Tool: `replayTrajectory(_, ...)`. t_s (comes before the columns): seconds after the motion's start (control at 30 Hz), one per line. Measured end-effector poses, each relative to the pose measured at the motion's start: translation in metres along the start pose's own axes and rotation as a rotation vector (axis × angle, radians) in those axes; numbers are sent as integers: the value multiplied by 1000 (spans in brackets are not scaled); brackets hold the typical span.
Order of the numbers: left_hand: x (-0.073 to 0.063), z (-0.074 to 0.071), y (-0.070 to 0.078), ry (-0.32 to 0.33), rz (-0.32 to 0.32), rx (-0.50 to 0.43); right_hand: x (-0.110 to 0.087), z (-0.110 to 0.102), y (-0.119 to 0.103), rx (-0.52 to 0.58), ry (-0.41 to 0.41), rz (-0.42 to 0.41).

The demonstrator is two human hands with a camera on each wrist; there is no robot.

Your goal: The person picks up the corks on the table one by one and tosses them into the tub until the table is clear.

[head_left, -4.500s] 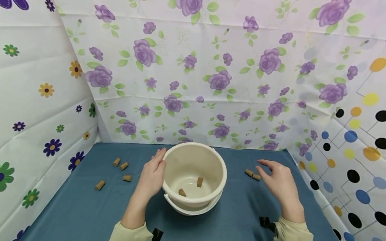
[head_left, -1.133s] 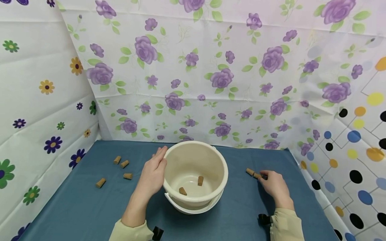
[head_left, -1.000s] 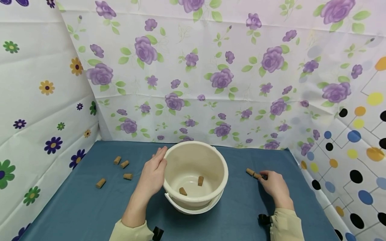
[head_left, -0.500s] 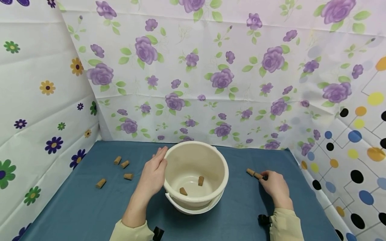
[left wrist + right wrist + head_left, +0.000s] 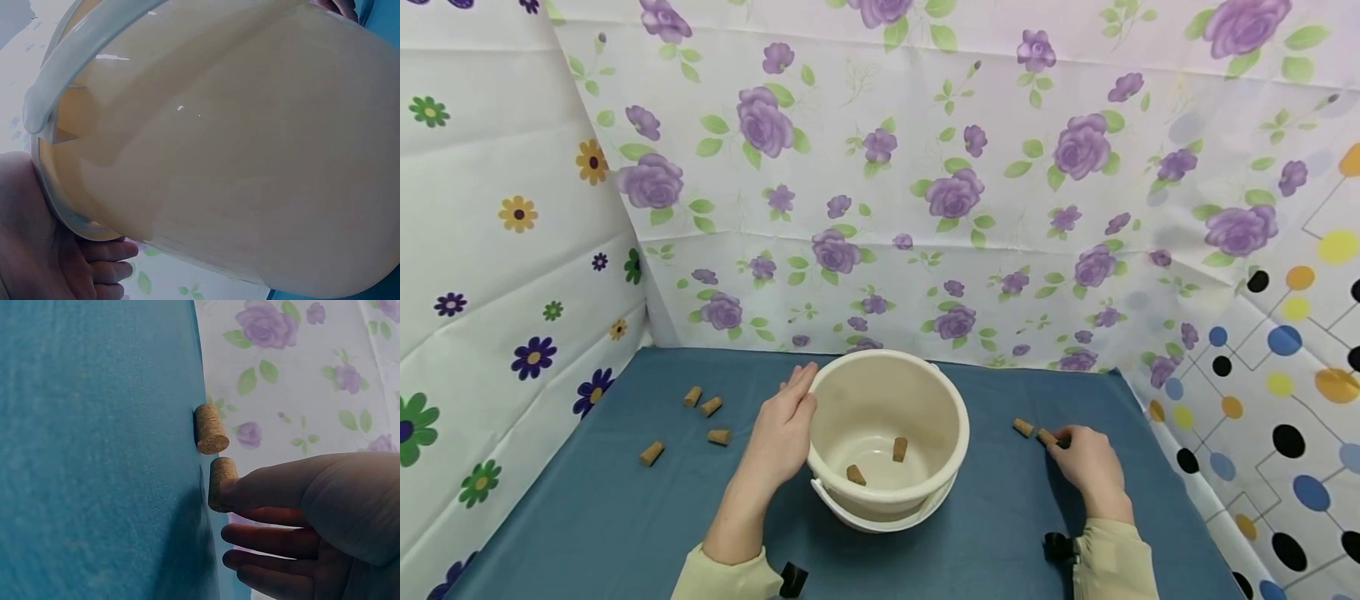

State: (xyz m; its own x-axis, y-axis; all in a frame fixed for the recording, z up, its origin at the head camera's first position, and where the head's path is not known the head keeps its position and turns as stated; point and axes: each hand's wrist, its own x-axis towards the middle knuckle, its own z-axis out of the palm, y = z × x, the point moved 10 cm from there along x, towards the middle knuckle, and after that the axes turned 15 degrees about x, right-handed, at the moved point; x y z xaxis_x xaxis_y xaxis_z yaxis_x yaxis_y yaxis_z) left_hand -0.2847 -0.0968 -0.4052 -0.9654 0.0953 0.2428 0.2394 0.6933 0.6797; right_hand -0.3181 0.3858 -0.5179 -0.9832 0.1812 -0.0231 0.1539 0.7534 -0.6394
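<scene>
A cream plastic bucket stands mid-table in the head view, two corks lying on its floor. My left hand rests along the bucket's left rim, fingers extended. In the left wrist view the bucket wall fills most of the picture, with the fingers at its rim. To the right, my right hand pinches a cork between thumb and finger, low over the cloth. Another cork lies just beyond it, a small gap between them.
Several corks lie scattered on the blue cloth left of the bucket. The bucket's white handle hangs down at the front. A flowered sheet rises behind the table, with patterned sheets at both sides.
My right hand has come down from above the right-hand corks and taken hold of the nearer one, drawing it slightly away from the other. My left hand has stayed at the bucket.
</scene>
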Motion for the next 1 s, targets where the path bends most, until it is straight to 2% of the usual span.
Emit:
replayTrajectory(0.5, 1, 0, 0, -3, -3, 0, -8, -20, -9, 37, 31, -6)
replayTrajectory(1.0, -1, 0, -1, -4, -9, -6, -11, -31, -17, 58, 72, -2)
